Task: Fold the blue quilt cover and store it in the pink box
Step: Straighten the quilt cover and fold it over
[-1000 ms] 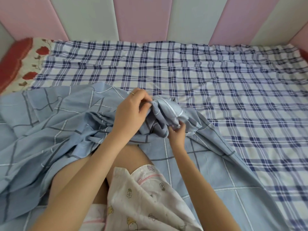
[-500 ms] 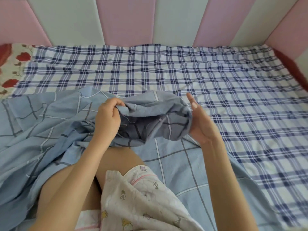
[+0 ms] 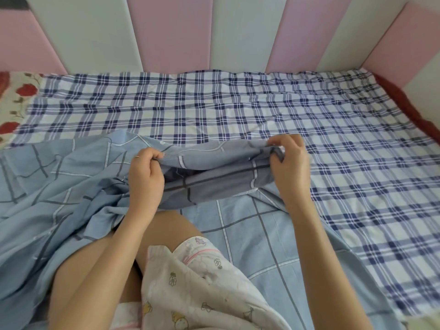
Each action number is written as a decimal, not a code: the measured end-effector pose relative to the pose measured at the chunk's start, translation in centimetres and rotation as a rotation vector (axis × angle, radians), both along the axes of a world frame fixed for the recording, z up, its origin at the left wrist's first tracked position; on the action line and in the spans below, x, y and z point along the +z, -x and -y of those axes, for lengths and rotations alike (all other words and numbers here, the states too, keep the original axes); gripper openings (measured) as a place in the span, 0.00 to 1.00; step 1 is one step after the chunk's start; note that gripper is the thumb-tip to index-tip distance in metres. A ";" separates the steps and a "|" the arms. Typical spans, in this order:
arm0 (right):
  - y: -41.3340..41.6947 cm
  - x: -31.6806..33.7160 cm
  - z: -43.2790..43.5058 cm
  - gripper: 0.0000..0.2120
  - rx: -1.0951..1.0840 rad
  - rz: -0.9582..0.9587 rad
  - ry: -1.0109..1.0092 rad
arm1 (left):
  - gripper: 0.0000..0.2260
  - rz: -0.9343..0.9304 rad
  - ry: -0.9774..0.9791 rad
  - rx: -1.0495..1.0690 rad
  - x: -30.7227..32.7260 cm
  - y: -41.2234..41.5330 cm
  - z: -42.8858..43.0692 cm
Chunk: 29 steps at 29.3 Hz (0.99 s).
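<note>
The blue quilt cover [image 3: 59, 186], pale blue with dark and white grid lines, lies rumpled over my lap and the near left half of the bed. My left hand [image 3: 145, 177] pinches its raised edge at centre left. My right hand [image 3: 289, 163] grips the same edge further right. Between the hands the edge is pulled out into a sagging band lifted off the bed. The pink box is not in view.
Under the cover lies a blue-and-white plaid bedsheet [image 3: 238, 110]. Padded pink and white wall panels [image 3: 166, 32] close the far and right sides. A floral red-and-cream fabric [image 3: 16, 96] sits at the far left. My knee and patterned shorts [image 3: 202, 282] are in the near centre.
My hands have moved apart along the cover's edge. The right hand, open beside the bunch half a second ago, has closed on the edge, and the bunched fabric is now stretched into a band.
</note>
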State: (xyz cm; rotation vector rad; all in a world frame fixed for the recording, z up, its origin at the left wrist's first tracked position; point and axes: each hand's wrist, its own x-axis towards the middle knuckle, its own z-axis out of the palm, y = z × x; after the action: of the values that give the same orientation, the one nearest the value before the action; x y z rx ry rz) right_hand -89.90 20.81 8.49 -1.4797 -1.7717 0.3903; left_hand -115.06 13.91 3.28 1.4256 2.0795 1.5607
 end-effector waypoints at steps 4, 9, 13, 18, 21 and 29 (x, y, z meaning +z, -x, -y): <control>-0.7 0.4 -0.8 0.08 -0.227 0.141 -0.015 | 0.09 -0.255 -0.096 -0.035 0.1 -0.7 0.3; -2.0 1.1 -1.9 0.11 -0.238 0.148 0.046 | 0.08 -0.732 -0.144 -0.218 -1.4 -1.1 1.3; -2.4 2.0 -1.9 0.16 -0.157 -0.004 0.194 | 0.09 -0.849 0.023 -0.459 -3.7 -1.4 1.5; -3.4 3.1 -1.7 0.16 -0.071 -0.246 0.495 | 0.10 -0.936 0.063 -0.509 -4.2 -2.8 2.3; -3.7 3.7 -1.4 0.12 0.043 -0.418 0.553 | 0.16 -0.851 0.199 -0.522 -3.9 -4.3 2.5; -4.6 2.4 -1.8 0.14 -0.168 -0.252 0.274 | 0.15 -0.768 0.292 -0.374 -2.7 -5.6 2.2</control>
State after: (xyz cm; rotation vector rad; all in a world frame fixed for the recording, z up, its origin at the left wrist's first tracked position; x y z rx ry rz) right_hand -85.30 22.62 10.90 -1.6724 -1.4262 0.7215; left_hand -109.44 11.73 0.59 2.3492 2.0611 0.5702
